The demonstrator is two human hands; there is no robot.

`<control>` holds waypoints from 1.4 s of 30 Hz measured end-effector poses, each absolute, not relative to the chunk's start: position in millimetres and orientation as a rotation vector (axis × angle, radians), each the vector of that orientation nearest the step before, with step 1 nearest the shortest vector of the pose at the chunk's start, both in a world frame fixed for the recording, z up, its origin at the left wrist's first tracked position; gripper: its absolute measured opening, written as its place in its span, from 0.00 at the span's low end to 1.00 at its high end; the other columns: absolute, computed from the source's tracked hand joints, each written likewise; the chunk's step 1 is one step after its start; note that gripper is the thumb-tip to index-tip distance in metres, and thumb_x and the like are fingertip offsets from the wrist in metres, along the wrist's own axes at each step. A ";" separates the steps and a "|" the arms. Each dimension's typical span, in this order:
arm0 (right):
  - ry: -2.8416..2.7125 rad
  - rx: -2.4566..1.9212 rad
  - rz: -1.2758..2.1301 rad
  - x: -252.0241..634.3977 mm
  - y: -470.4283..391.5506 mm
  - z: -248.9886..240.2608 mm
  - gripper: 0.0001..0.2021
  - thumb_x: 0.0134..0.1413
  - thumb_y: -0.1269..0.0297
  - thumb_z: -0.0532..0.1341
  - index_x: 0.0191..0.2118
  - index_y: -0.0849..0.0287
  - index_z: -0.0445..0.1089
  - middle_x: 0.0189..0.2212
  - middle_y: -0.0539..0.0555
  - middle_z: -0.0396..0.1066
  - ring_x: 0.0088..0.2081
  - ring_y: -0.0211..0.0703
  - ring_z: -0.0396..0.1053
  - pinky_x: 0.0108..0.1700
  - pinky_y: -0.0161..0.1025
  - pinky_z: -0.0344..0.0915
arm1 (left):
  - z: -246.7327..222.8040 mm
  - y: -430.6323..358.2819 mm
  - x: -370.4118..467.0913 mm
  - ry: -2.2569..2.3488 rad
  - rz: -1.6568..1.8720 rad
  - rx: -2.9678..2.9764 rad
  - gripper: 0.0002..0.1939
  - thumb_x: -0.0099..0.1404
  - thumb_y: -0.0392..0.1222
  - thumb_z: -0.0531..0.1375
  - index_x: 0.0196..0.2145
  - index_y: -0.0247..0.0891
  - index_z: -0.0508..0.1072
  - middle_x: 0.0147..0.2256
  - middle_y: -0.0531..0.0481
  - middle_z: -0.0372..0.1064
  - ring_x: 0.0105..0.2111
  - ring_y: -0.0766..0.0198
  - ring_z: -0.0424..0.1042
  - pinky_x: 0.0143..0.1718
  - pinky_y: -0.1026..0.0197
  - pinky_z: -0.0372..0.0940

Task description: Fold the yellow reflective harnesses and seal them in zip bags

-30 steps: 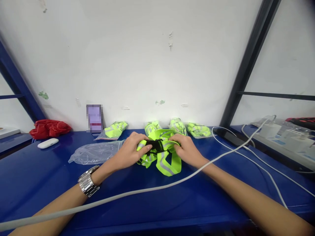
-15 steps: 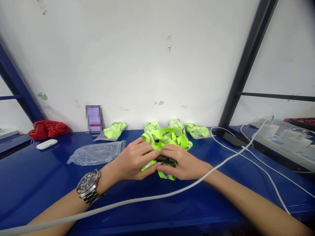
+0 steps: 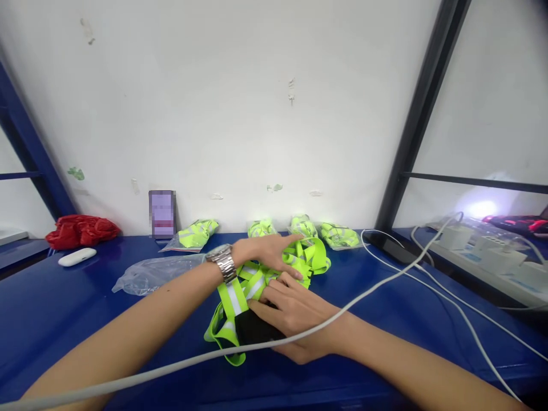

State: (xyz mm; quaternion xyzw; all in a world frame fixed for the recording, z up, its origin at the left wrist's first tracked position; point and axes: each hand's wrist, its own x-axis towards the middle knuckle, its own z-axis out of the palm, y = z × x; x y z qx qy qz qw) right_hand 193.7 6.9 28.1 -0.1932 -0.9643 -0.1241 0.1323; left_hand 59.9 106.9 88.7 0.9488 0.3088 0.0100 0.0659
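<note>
Blue workbench set against a white wall, with a dark upright post rising behind its far right part.

A neon-yellow reflective strap harness with grey bands and a black part lies bunched on the bench, roughly at its middle. The left hand reaches across the harness, fingers extended and laid on the far loops of webbing; a metal wristwatch sits on that wrist. The right hand lies on the near side of the harness, fingers pressed onto the straps and the black part. Whether either hand pinches a strap cannot be told. The two hands touch or nearly touch above the bundle.

Left of the harness lies a clear plastic bag, apparently flat. Behind the harness, along the wall, four packed yellow bundles lie in a row. Further left of the harness: a white oval object and a red crumpled item. A small card leans on the wall behind the clear bag.

A white cable crosses in front of the harness, over the right forearm. Well to the right of the harness sit white chargers.
</note>
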 end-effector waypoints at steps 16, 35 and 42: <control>-2.543 -0.946 -0.631 209.1 53.6 22.3 0.12 0.62 0.67 0.53 0.46 0.63 0.70 0.40 0.63 0.68 0.43 0.54 0.61 0.42 0.49 0.58 | 149.9 177.0 14.0 1.818 1.108 2.744 0.18 0.62 0.43 0.55 0.48 0.37 0.59 0.32 0.46 0.66 0.33 0.56 0.67 0.36 0.57 0.59; -2.594 -1.109 0.098 210.5 69.9 15.9 0.17 0.62 0.56 0.54 0.30 0.61 0.74 0.28 0.58 0.73 0.33 0.49 0.71 0.38 0.44 0.65 | 99.3 55.2 52.0 0.755 0.741 2.941 0.18 0.73 0.47 0.40 0.44 0.37 0.64 0.38 0.45 0.67 0.37 0.61 0.67 0.41 0.56 0.63; -2.582 -0.789 0.342 226.1 70.2 24.3 0.14 0.63 0.61 0.52 0.49 0.61 0.68 0.43 0.58 0.71 0.44 0.45 0.69 0.47 0.42 0.65 | 25.1 44.7 26.9 0.971 0.417 3.013 0.37 0.65 0.65 0.48 0.62 0.38 0.47 0.57 0.35 0.57 0.52 0.45 0.62 0.52 0.44 0.57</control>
